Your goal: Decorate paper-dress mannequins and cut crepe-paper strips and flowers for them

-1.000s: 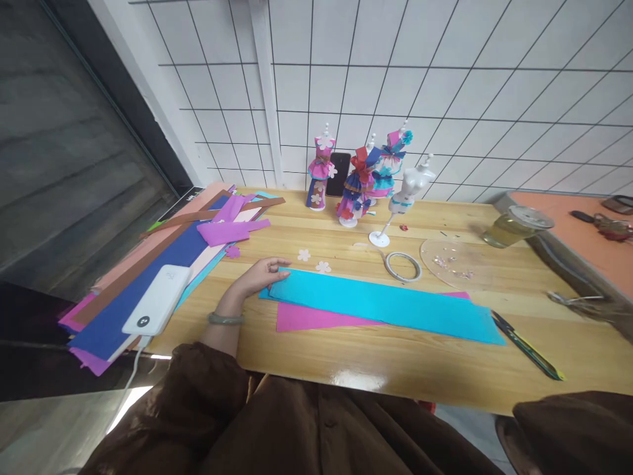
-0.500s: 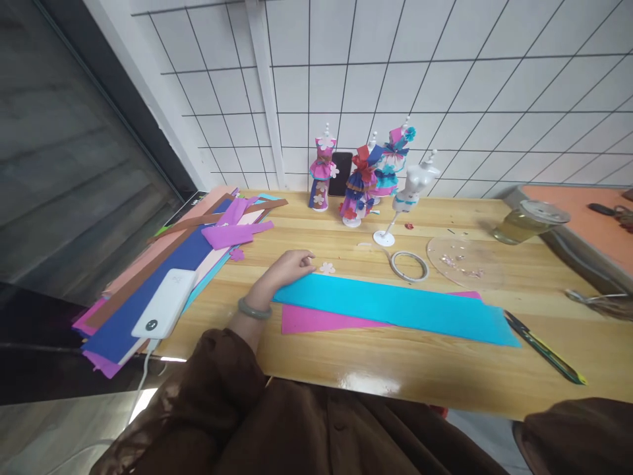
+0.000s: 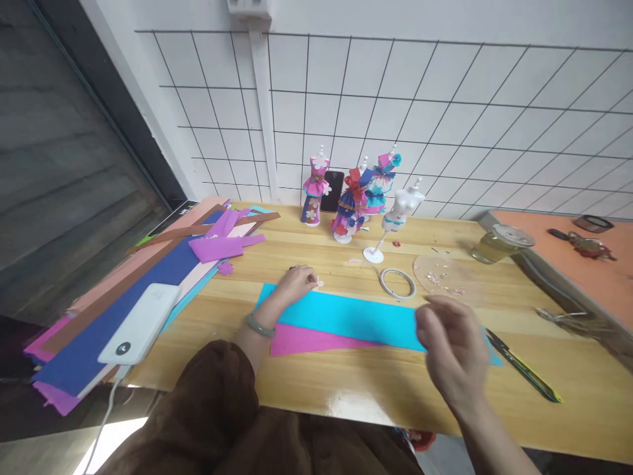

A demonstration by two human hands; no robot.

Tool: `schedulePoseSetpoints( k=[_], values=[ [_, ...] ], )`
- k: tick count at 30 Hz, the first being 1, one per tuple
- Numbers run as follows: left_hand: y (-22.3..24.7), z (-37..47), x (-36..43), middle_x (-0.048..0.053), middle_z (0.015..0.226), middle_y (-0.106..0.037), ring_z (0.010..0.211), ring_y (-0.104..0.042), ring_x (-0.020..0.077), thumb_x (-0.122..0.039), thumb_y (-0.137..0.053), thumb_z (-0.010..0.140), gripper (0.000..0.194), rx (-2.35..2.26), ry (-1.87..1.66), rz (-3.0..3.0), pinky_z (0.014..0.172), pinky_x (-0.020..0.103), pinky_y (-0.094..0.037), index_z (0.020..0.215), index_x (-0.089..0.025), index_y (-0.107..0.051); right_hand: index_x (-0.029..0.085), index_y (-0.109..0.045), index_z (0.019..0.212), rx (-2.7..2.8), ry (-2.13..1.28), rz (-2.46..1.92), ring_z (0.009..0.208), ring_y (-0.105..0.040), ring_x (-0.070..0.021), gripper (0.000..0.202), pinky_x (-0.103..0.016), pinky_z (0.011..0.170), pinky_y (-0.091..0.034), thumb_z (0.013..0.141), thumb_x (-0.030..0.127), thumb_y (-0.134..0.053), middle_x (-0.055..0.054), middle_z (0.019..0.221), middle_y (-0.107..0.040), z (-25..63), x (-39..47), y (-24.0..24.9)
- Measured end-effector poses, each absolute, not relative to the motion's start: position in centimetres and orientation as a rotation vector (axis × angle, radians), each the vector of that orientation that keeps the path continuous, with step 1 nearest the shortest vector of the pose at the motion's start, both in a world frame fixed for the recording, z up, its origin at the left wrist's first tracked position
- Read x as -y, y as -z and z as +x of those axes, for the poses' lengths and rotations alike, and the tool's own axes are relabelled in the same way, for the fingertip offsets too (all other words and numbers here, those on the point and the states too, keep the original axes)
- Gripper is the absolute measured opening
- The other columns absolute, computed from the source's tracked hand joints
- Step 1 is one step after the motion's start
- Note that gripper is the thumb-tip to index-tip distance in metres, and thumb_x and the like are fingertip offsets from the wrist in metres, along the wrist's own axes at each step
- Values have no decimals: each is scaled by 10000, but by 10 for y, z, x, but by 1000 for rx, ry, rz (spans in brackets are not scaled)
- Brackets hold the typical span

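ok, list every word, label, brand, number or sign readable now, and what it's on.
None readable for certain.
White rounded-rectangular power bank: pale symbol on its dark round mark, too small to read.
Black flat item by the layered coloured paper sheets: white lettering, too small and blurred.

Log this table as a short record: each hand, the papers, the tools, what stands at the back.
Left hand: curled at the far edge of the blue paper, by a pale flower cutout
Right hand: half curled in front of the blue paper's right part; contact unclear
Under blue paper: pink paper
Right of papers: yellow-edged cutter
Beyond papers: tape roll
Back: dressed mini mannequins, bare white mannequin, dark phone
Far left: coloured sheets, white power bank on top
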State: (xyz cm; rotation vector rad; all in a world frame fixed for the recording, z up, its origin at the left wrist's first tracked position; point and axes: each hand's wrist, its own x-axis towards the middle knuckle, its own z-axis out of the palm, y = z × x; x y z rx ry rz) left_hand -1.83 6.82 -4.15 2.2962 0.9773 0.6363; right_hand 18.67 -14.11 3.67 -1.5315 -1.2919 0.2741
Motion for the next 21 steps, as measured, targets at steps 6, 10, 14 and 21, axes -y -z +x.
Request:
schedulePoseSetpoints(
  k=[6,10,14,21],
  values=[
    [42,-33,-71,11,767,-618,706,-573,124,-176,-535,729,191,-1009,-657,2161,641,226,-437,915,-165,-579,200,-557,996,1717,-371,-1751,791,-604,-194,251,-335,707,-479,858,362,-424,-73,881,-639,197,86,0],
    [33,-63,-82,17,789,-613,741,-580,138,-186,-523,732,284,-1146,-739,2061,670,238,-442,1014,-183,-554,195,-596,975,2046,-234,-1748,957,-562,-233,237,-389,860,-423,856,298,-417,-97,967,-644,206,68,17],
    [26,-97,-95,44,811,-631,766,-587,170,-155,-521,711,302,-1504,-756,2073,710,274,-436,1008,-181,-569,188,-605,1002,2144,-190,-1831,946,-565,-230,250,-365,841,-428,851,292,-437,-104,961,-638,210,60,21],
    [37,-114,-103,116,1019,-620,986,-548,239,-98,-501,695,338,-1703,-724,2246,877,338,-392,1014,-155,-596,224,-633,945,2191,-228,-1823,871,-592,-203,230,-321,775,-443,848,315,-445,-70,898,-638,216,55,20]
  ],
)
